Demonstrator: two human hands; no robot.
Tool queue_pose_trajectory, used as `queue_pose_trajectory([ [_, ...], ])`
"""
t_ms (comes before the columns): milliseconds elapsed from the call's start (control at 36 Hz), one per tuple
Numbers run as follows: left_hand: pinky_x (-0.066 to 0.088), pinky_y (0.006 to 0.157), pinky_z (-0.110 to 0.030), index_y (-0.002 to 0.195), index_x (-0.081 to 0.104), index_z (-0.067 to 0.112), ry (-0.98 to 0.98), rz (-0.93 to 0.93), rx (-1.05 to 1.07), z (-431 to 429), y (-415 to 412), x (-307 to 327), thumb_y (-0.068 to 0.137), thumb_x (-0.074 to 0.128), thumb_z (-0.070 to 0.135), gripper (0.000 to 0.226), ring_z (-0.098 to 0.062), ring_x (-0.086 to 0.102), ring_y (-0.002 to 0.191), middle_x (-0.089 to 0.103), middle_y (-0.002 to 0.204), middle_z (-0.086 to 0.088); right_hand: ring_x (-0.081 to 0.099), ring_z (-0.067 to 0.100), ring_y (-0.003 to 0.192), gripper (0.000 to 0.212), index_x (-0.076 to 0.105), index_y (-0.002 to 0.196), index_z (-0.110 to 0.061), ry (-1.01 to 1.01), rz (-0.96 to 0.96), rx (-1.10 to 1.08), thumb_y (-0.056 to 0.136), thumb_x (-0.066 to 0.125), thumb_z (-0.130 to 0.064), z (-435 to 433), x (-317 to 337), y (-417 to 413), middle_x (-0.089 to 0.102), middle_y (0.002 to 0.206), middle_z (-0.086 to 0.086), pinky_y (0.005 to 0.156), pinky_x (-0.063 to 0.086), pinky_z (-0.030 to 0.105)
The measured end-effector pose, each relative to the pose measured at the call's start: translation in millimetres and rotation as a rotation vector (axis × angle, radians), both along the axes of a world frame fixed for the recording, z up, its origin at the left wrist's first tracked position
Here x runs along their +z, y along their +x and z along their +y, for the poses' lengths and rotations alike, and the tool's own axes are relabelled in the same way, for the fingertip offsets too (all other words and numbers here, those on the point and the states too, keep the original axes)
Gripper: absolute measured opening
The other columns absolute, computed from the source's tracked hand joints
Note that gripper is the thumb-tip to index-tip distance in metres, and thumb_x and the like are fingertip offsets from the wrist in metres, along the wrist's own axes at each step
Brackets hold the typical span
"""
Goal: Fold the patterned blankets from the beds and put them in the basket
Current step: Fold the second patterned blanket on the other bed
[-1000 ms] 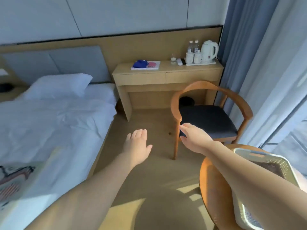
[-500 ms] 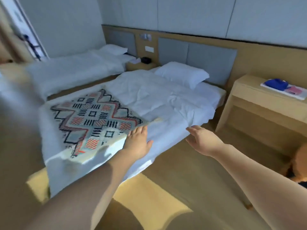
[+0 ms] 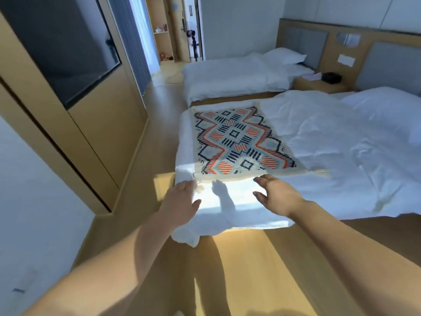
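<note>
A patterned blanket (image 3: 239, 142) with red, black and pale blue diamonds and cream tassels lies flat across the foot of the near bed (image 3: 341, 156). My left hand (image 3: 180, 199) hovers open at the blanket's near left corner, fingers just short of the tassels. Over the white sheet by the blanket's near edge, my right hand (image 3: 276, 193) is open with the palm turned inward, a little short of the near right corner. Neither hand holds anything. The basket is out of view.
A second bed (image 3: 239, 74) with white bedding and a pillow stands beyond, with a wooden nightstand (image 3: 319, 84) between the headboards. A wardrobe wall with a dark screen (image 3: 68, 49) runs along the left. Wooden floor lies between the wall and the beds.
My view has swung left from the desk and chair to the foot of the near bed. Both hands have come forward to the blanket's near edge, still open.
</note>
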State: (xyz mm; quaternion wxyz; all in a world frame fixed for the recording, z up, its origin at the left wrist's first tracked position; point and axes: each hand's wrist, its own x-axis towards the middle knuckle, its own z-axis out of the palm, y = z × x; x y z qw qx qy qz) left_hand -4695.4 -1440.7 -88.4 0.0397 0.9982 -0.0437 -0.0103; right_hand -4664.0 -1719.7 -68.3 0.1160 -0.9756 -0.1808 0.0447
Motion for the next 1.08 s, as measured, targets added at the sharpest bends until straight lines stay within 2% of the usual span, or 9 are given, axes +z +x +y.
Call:
queue_pose_trajectory([
  [111, 0.031, 0.109, -0.037, 0.146, 0.027, 0.01, -0.048, -0.013, 0.047, 49, 3, -6, 0.097, 0.043, 0.044, 0.062, -0.024, 0.038, 0.133, 0.041, 0.145, -0.007, 0.047, 0.029, 0.128, 0.053, 0.037, 0.146, -0.013, -0.036, -0.023, 0.042, 0.098, 0.047, -0.035, 48, 3, 15, 0.042, 0.145, 0.01, 0.1, 0.041, 0.033],
  [222, 0.026, 0.112, -0.036, 0.146, 0.029, 0.009, -0.071, -0.049, 0.033, 106, 15, -4, 0.097, 0.045, 0.042, 0.061, -0.025, 0.033, 0.138, 0.036, 0.15, -0.009, 0.047, 0.03, 0.127, 0.053, 0.039, 0.145, -0.013, -0.043, -0.062, 0.051, 0.098, 0.047, -0.036, 110, 3, 39, 0.045, 0.144, 0.012, 0.099, 0.041, 0.033],
  [361, 0.016, 0.118, -0.035, 0.151, 0.017, 0.009, -0.084, -0.047, 0.031, 198, 45, 5, 0.099, 0.039, 0.042, 0.065, -0.022, 0.019, 0.145, 0.023, 0.158, -0.008, 0.05, 0.031, 0.123, 0.051, 0.043, 0.142, -0.013, -0.06, -0.096, 0.063, 0.097, 0.047, -0.036, 208, 2, 71, 0.049, 0.139, 0.012, 0.098, 0.044, 0.036],
  [500, 0.019, 0.117, -0.036, 0.15, 0.019, 0.01, -0.062, -0.05, -0.01, 277, 75, 10, 0.099, 0.038, 0.041, 0.063, -0.021, 0.022, 0.144, 0.026, 0.156, -0.008, 0.051, 0.033, 0.122, 0.053, 0.042, 0.143, -0.016, -0.078, -0.098, 0.086, 0.096, 0.046, -0.04, 288, 6, 103, 0.047, 0.142, 0.011, 0.095, 0.047, 0.039],
  [667, 0.016, 0.117, -0.035, 0.151, 0.018, 0.009, -0.066, -0.044, -0.039, 321, 112, 10, 0.1, 0.038, 0.041, 0.063, -0.021, 0.02, 0.145, 0.024, 0.157, -0.008, 0.055, 0.032, 0.111, 0.048, 0.045, 0.139, -0.015, -0.063, -0.129, 0.099, 0.096, 0.048, -0.036, 328, 10, 141, 0.052, 0.132, 0.013, 0.084, 0.05, 0.035],
  [778, 0.016, 0.117, -0.035, 0.151, 0.018, 0.01, -0.066, -0.036, -0.052, 339, 148, 8, 0.099, 0.038, 0.042, 0.064, -0.021, 0.02, 0.145, 0.024, 0.157, -0.008, 0.055, 0.033, 0.113, 0.049, 0.045, 0.14, -0.015, -0.049, -0.066, 0.07, 0.096, 0.05, -0.035, 347, 5, 172, 0.05, 0.136, 0.012, 0.088, 0.049, 0.039],
  [889, 0.016, 0.119, -0.036, 0.151, 0.017, 0.01, -0.061, -0.011, -0.083, 345, 193, 5, 0.1, 0.037, 0.041, 0.064, -0.021, 0.019, 0.145, 0.023, 0.158, -0.008, 0.059, 0.029, 0.104, 0.044, 0.05, 0.133, -0.014, -0.034, -0.048, 0.041, 0.095, 0.049, -0.037, 357, -9, 207, 0.053, 0.129, 0.011, 0.085, 0.05, 0.039],
  [1083, 0.013, 0.118, -0.036, 0.152, 0.014, 0.011, -0.034, 0.011, -0.172, 336, 301, 1, 0.1, 0.036, 0.041, 0.064, -0.021, 0.016, 0.146, 0.02, 0.158, -0.007, 0.056, 0.03, 0.111, 0.041, 0.055, 0.128, -0.012, 0.018, -0.045, -0.042, 0.094, 0.051, -0.036, 358, -36, 304, 0.056, 0.126, 0.011, 0.088, 0.05, 0.041],
])
